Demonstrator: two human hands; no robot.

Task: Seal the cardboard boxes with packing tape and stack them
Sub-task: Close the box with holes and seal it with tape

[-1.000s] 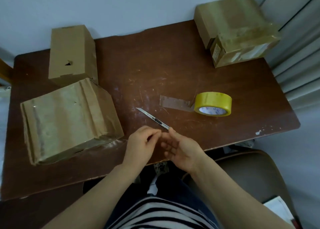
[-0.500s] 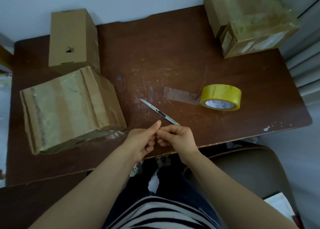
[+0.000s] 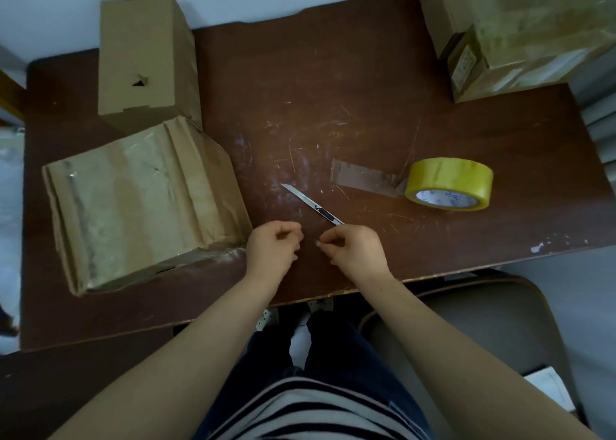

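A large taped cardboard box (image 3: 140, 203) lies on the left of the brown table (image 3: 333, 99). Behind it stands a smaller plain box (image 3: 145, 59) with a small hole in its side. Two taped boxes (image 3: 520, 33) are stacked at the far right corner. A yellow roll of packing tape (image 3: 450, 184) lies on the right with a loose strip (image 3: 363, 183) stuck to the table. A slim utility knife (image 3: 311, 204) lies in the middle. My left hand (image 3: 275, 248) and my right hand (image 3: 356, 249) hover near the front edge, fingers curled, a small gap between them, nothing visibly held.
A grey chair seat (image 3: 493, 323) sits below the table's right front edge. A white paper (image 3: 550, 386) lies at the lower right. A pale wall runs behind the table, and curtain folds (image 3: 600, 113) hang at the right.
My two hands, touching at the fingertips before, have drawn slightly apart. The view has tilted down and shifted, so the far boxes sit higher in the frame.
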